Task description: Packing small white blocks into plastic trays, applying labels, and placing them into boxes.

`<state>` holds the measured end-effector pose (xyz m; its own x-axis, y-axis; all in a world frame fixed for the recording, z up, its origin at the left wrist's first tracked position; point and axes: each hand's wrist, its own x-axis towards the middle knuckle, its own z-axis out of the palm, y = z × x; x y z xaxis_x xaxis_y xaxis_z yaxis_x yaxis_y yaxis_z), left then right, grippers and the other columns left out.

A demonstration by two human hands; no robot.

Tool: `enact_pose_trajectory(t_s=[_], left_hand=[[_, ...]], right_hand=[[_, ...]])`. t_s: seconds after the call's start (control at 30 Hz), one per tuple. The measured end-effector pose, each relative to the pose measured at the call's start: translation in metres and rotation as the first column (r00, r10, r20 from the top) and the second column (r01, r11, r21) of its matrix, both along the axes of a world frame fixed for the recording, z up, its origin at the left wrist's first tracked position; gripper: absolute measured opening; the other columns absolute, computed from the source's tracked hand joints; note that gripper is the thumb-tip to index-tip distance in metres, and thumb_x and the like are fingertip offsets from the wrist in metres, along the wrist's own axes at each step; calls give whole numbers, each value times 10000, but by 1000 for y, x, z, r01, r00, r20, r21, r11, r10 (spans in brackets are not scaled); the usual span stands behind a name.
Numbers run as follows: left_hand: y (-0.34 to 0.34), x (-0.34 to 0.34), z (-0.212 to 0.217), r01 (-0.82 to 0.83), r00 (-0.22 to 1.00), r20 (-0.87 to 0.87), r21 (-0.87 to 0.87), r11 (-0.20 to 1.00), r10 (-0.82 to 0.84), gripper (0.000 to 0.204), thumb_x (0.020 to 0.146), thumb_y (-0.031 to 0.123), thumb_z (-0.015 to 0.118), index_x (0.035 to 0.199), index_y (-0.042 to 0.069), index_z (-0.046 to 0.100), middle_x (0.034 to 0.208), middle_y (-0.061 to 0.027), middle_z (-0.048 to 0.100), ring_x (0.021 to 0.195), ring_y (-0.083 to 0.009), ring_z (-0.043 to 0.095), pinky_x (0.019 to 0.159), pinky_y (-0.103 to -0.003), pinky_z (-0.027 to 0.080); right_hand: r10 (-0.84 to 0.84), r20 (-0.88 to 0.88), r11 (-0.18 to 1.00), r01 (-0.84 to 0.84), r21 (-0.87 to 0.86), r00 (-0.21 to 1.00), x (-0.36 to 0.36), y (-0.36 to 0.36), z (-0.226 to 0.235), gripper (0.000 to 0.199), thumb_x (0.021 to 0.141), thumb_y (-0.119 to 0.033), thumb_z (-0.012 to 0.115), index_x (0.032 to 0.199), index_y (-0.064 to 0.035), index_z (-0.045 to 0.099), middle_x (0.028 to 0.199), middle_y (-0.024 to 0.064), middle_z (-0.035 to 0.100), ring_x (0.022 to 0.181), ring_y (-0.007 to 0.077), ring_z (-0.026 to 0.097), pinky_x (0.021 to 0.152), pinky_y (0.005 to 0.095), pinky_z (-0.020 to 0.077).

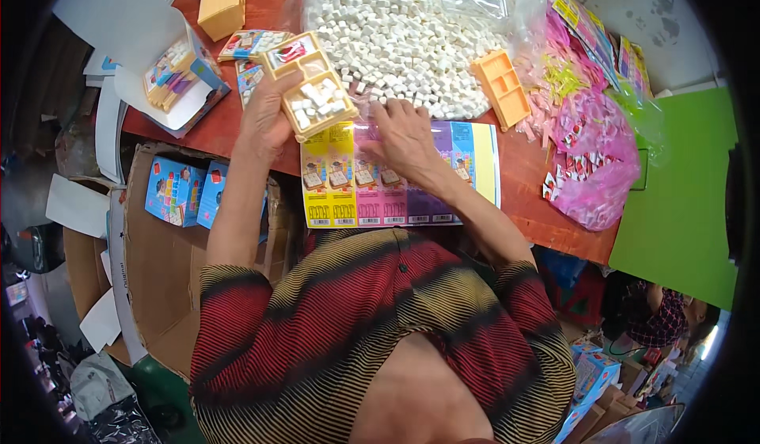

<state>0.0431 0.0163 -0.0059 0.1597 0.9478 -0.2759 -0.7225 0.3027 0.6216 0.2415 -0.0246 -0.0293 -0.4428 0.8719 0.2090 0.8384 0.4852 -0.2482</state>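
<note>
Left hand [265, 123] gripped yellow tray [310, 86]; right hand [404, 137] fingers curled at white cubes [396, 32], contents unclear; best kept tray level

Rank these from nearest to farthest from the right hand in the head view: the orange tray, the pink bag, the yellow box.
From the right hand:
1. orange tray, up to its right, by the white cubes.
2. pink bag, farther right at the table's edge.
3. yellow box, far upper left.
</note>
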Motion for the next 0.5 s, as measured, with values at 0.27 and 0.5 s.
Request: enact_pose_trajectory(t_s=[0.27, 0.5], left_hand=[[-2, 21, -8, 156, 987, 24, 52, 986, -157, 406, 721, 5, 528, 1100, -14, 383, 1028, -163, 500, 930, -269, 518, 792, -393, 448], [2, 21, -13, 80, 997, 24, 17, 997, -80, 381, 739, 18, 510, 1096, -20, 383, 1049, -158, 490, 932, -267, 517, 788, -390, 452]], right_hand=[[186, 265, 974, -213, 76, 946, 36, 29, -13, 342, 740, -41, 381, 1076, -97, 418, 1114, 91, 415, 1115, 306, 334, 909, 510, 240], [65, 139, 958, -100, 268, 988, 63, 26, 23, 210, 731, -45, 419, 929, -58, 488, 918, 90, 506, 966, 270, 447, 847, 414, 315]])
